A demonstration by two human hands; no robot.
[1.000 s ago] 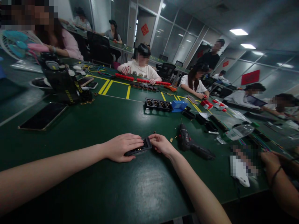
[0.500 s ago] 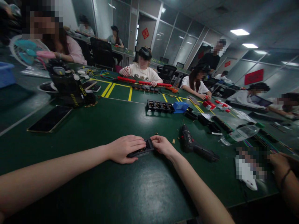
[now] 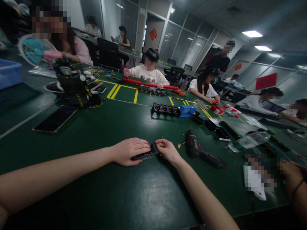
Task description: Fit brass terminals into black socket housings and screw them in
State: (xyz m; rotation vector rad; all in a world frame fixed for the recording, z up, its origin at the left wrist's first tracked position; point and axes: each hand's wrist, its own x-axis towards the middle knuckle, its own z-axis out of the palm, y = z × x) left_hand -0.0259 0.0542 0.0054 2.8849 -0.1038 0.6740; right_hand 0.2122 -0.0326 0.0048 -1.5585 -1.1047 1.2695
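A narrow black plastic housing [image 3: 145, 155] with small brass-coloured parts inside lies on the green table, slightly tilted across my view. My left hand [image 3: 130, 151] grips its left part, fingers laid over the top and thumb along the near side. At the right end of the housing, my right hand [image 3: 166, 150] has its fingertips pinched together against the edge. Whether a small part sits between those fingertips is hidden. Just right of that hand lie a small brass plate [image 3: 179, 145] and a few tiny screws. Beyond them rests a black cordless screwdriver [image 3: 195, 148].
Further back stand a row of black housings with brass parts [image 3: 165, 109] and a blue box [image 3: 187, 111]. A phone [image 3: 56, 118] and a black bottle [image 3: 73, 84] are at left. A plastic bottle [image 3: 250, 141] lies at right, near another person's arm [image 3: 294, 180]. Co-workers sit around.
My view has turned slightly left, so the surroundings sit a little further right. Both hands keep their hold on the black housing, with hardly any movement.
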